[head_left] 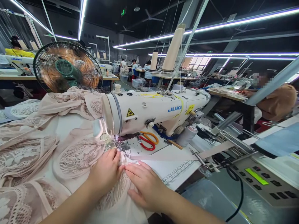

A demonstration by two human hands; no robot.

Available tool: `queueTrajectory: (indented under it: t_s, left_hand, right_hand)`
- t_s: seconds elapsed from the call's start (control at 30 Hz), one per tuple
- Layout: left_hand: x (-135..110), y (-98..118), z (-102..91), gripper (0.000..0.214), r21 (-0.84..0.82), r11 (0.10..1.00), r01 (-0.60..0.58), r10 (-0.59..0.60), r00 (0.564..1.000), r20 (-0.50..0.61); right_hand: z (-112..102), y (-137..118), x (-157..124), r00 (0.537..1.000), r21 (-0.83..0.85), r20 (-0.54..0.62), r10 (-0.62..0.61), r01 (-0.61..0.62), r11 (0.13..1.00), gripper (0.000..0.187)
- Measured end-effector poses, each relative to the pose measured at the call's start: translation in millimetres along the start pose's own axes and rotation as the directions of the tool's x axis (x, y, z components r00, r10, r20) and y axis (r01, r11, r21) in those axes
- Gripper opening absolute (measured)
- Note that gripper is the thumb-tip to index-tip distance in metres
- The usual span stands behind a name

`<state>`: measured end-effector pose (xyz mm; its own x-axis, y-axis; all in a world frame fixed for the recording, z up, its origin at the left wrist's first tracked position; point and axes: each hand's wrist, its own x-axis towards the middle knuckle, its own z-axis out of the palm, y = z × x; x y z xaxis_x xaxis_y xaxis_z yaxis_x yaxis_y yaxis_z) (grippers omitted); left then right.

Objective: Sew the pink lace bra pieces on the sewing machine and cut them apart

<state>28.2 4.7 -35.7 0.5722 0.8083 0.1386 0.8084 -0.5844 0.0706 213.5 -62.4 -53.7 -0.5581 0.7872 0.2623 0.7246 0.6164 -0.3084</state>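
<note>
A white JUKI sewing machine (pixel 140 109) stands on the table, its lamp lighting the needle area. Close in front of the presser foot, my left hand (pixel 105 171) has its fingers closed on a pale beige lace garment (pixel 116 193). My right hand (pixel 146 185) lies just right of it, thumb and fingers pinching the same fabric. The fingertips of both hands nearly touch. A flat beige band (pixel 161 157) runs from the right toward the foot. Scissors with red and orange handles (pixel 149 143) rest on the machine bed. The needle point is hard to make out.
Lace pieces (pixel 25 155) are heaped at the left. A large fan (pixel 67 67) stands behind them. Thread cones (pixel 173 49) rise behind the machine; a grey spool (pixel 189 135) sits beside it. A control panel (pixel 263 180) is at right. A person (pixel 275 99) sits beyond.
</note>
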Motion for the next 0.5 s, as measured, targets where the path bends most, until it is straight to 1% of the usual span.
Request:
queueTrajectory:
  t_s: [0.13, 0.23, 0.4, 0.5]
  left_hand:
    - [-0.1, -2.7, 1.5, 0.047, -0.002, 1.000, 0.004, -0.004, 1.000, -0.001]
    - [0.7, -3.0, 1.9, 0.047, -0.006, 1.000, 0.004, -0.004, 1.000, -0.020]
    - [1.1, -3.1, 1.7, 0.048, 0.006, 1.000, 0.004, -0.004, 1.000, 0.007]
    - [1.0, -4.8, 3.0, 0.048, 0.005, 1.000, 0.009, -0.009, 1.000, -0.003]
  right_hand:
    - [2.7, 1.5, 1.1, 0.999, 0.016, -0.046, 0.019, -0.019, 1.000, 0.049]
    - [1.6, 1.7, 2.1, 1.000, 0.010, -0.020, 0.019, -0.019, 1.000, 0.050]
    - [-1.8, -0.8, 3.1, 0.999, -0.013, 0.019, 0.034, -0.034, 0.999, 0.051]
    - [-3.0, -2.4, 3.2, 0.998, -0.021, 0.036, 0.042, -0.041, 0.999, 0.051]
